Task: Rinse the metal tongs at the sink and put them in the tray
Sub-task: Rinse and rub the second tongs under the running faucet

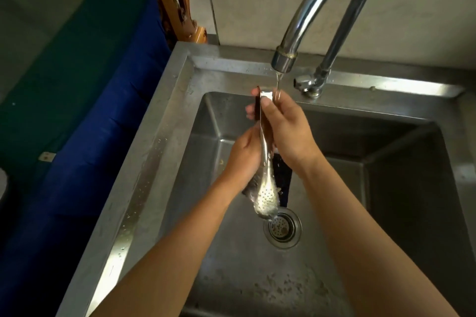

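So I've got the shiny metal tongs with the perforated spoon-shaped ends [265, 162] hanging over the square stainless steel sink basin [231, 278], hinge end up near the tap and the holed ends pointing down, just above the round steel drain strainer [282, 229]. One pair of tongs, that's it.

The basin itself is pretty bare: the one drain, some water spots and grime on the floor, and a dark flat thing [282, 180] lying on the bottom behind the tongs; can't really say what that is.

My right hand [286, 134] is wrapped around the upper part of the tongs, thumb pressed on the top near the hinge, fingers curled round the far side. My left hand [243, 159] is closed on the lower half, right where the arms widen into the spoon ends, with part of them hidden behind my palm. Both hands clamped on the same tool, then.

A thin stream of water [278, 82] runs from the one curved chrome gooseneck faucet [319, 8] and lands by my right fingertips at the hinge end.

Left of the sink rim there's a blue and green cloth-covered surface [77, 85], and a carved brown wooden piece [177, 8] up by the wall.
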`<state>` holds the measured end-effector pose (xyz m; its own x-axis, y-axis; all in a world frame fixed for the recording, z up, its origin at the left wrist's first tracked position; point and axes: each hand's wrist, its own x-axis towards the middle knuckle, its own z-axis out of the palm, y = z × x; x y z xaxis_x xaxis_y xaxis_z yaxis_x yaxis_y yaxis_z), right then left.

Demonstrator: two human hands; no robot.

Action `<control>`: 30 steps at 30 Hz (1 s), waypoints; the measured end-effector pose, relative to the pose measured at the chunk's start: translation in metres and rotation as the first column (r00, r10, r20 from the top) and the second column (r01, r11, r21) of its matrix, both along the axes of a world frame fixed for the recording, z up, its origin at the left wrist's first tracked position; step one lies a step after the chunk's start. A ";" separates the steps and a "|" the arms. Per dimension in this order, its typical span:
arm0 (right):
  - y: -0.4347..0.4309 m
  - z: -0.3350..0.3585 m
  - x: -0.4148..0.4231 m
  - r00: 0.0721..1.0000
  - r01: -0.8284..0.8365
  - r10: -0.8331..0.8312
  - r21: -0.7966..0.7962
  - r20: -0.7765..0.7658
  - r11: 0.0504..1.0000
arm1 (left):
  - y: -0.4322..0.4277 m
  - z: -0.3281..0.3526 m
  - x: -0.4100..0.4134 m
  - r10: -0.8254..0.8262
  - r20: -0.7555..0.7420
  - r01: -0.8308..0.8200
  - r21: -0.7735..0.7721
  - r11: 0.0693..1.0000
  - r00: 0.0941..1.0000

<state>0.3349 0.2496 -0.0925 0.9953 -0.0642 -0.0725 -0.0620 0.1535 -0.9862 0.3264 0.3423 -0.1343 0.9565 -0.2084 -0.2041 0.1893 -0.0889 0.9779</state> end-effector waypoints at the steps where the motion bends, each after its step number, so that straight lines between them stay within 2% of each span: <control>1: 0.002 -0.001 -0.001 0.999 0.014 -0.012 -0.067 0.033 0.998 | -0.002 0.000 -0.003 0.006 -0.033 -0.007 -0.019 1.000 0.999; 3: 0.008 -0.004 0.000 0.993 0.095 -0.077 -0.213 0.091 0.972 | -0.006 0.001 -0.009 0.019 -0.083 -0.025 -0.076 0.997 0.996; 5: 0.013 -0.005 0.003 0.982 0.182 -0.157 -0.280 0.108 0.943 | -0.007 0.001 -0.015 0.051 -0.108 -0.061 -0.091 0.994 0.993; 8: 0.014 -0.004 0.011 0.944 0.327 -0.298 -0.297 0.140 0.897 | -0.004 0.007 -0.025 -0.023 -0.091 0.015 -0.082 0.997 0.996; 11: 0.011 -0.002 0.022 0.924 0.381 -0.375 -0.255 0.071 0.889 | -0.008 0.012 -0.027 -0.001 -0.039 -0.002 -0.080 0.997 0.999; 14: 0.008 -0.001 0.034 0.925 0.324 -0.361 -0.254 -0.117 0.911 | -0.021 0.017 -0.016 0.081 -0.029 -0.082 -0.037 0.996 0.996; 16: 0.003 0.003 0.039 0.929 0.274 -0.320 -0.238 -0.185 0.932 | -0.028 0.017 -0.012 0.101 -0.043 -0.104 -0.062 0.993 0.994; 18: -0.002 0.004 0.037 0.960 0.188 -0.237 -0.285 -0.149 0.940 | -0.029 0.018 -0.006 0.125 -0.067 -0.130 -0.072 0.989 0.990; 21: -0.010 -0.001 0.022 0.995 -0.003 -0.045 -0.475 -0.089 0.880 | -0.028 0.024 0.017 0.243 -0.148 -0.254 -0.066 0.965 0.959; 25: -0.016 -0.012 -0.005 1.000 0.028 -0.026 -0.319 0.012 0.947 | -0.033 0.036 0.034 0.208 -0.236 -0.250 -0.165 0.954 0.949; 30: -0.018 -0.030 -0.034 0.986 0.055 -0.084 -0.188 -0.146 0.981 | -0.052 0.047 0.038 0.236 -0.262 -0.263 -0.073 0.962 0.936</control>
<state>0.3007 0.2312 -0.1228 0.9660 -0.1591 -0.2037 -0.2094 -0.0194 -0.9776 0.3645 0.2899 -0.0874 0.9018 -0.0033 -0.4321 0.4305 0.0933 0.8978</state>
